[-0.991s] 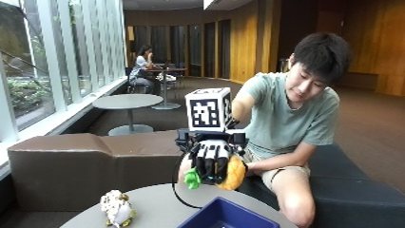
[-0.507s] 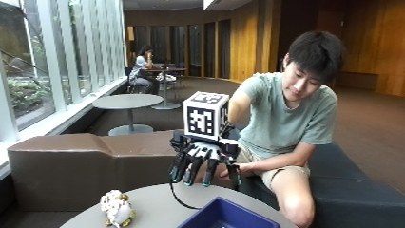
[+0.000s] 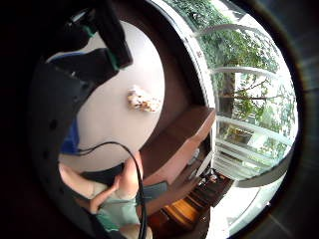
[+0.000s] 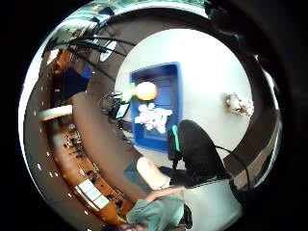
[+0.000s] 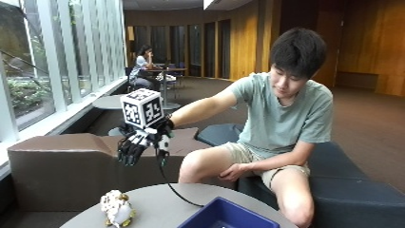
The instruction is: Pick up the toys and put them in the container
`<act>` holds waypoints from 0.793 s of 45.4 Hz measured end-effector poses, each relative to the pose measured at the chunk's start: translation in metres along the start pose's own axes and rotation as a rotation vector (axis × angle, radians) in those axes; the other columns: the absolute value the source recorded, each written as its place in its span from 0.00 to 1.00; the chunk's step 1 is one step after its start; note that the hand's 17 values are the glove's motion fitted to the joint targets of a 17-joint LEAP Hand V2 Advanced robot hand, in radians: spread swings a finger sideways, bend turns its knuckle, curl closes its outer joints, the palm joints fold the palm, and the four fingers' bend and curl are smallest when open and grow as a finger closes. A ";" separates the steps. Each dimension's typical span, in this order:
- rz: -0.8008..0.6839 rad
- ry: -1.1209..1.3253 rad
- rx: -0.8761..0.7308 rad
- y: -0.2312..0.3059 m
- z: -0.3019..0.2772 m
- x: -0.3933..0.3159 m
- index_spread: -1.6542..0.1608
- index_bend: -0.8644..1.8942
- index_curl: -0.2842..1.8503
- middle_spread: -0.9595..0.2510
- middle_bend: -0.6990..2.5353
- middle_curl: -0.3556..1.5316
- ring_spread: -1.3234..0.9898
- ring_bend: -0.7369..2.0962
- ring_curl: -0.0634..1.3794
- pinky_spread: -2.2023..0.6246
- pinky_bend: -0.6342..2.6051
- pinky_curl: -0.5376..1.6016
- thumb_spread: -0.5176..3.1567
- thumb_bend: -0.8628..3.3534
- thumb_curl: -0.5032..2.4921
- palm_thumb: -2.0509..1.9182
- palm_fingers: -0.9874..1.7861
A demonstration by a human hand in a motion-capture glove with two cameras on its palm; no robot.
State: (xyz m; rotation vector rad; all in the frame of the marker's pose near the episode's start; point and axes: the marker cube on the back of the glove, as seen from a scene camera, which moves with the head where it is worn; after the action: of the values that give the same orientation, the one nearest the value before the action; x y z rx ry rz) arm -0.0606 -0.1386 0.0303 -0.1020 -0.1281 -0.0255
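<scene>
Table: a round, pale grey table [image 5: 164, 202] carries everything; the person sits behind it on a dark bench.
Container: a deep blue rectangular plastic container [image 5: 221, 216] stands at the near edge of the table, only its rim showing in the outside view.
Contents: the thumb-side palm view looks down into it and finds an orange round toy with a green top [image 4: 144, 90] and a white plush toy [image 4: 154, 118] lying on its floor.
Remaining toy: a small white and tan plush animal toy [image 5: 117, 209] stands on the tabletop, well apart from the container, on the window side.
Hand: the gloved right hand [image 5: 142, 142] hangs in the air above the table, between toy and container, fingers relaxed and pointing down, grasping nothing.
Step in hand: judged to be the reach for the last toy. It would go best by bringing the palm directly over the plush, then closing round its body rather than an ear or limb.
Views: the little-finger-side palm view shows the plush [image 3: 143, 99] alone on bare tabletop; only the thumb-side view reveals what the container holds.
</scene>
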 end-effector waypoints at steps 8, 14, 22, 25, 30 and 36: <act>0.043 0.003 -0.128 -0.023 0.099 0.088 0.75 0.38 0.36 0.63 0.35 0.46 0.51 0.50 0.36 0.78 0.51 0.43 0.50 0.21 0.33 0.57 0.35; 0.087 -0.024 -0.225 -0.043 0.191 0.133 0.76 0.36 0.34 0.64 0.30 0.44 0.53 0.44 0.33 0.79 0.53 0.43 0.50 0.20 0.33 0.57 0.28; 0.153 0.029 -0.268 -0.065 0.276 0.164 0.76 0.36 0.32 0.65 0.29 0.43 0.55 0.39 0.29 0.80 0.47 0.41 0.49 0.20 0.31 0.56 0.28; 0.150 -0.069 -0.200 -0.069 0.294 0.168 0.76 0.36 0.32 0.66 0.28 0.42 0.55 0.38 0.28 0.80 0.46 0.41 0.48 0.20 0.31 0.56 0.29; 0.130 -0.141 -0.077 -0.076 0.303 0.168 0.76 0.39 0.31 0.64 0.31 0.43 0.53 0.38 0.26 0.80 0.44 0.38 0.49 0.21 0.31 0.58 0.41; 0.161 -0.174 0.075 -0.080 0.305 0.157 0.75 0.40 0.34 0.58 0.40 0.49 0.46 0.51 0.33 0.75 0.40 0.37 0.46 0.23 0.35 0.64 0.61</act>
State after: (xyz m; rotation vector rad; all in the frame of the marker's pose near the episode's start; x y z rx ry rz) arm 0.0537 -0.1895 0.3595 -0.0389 -0.2943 0.1495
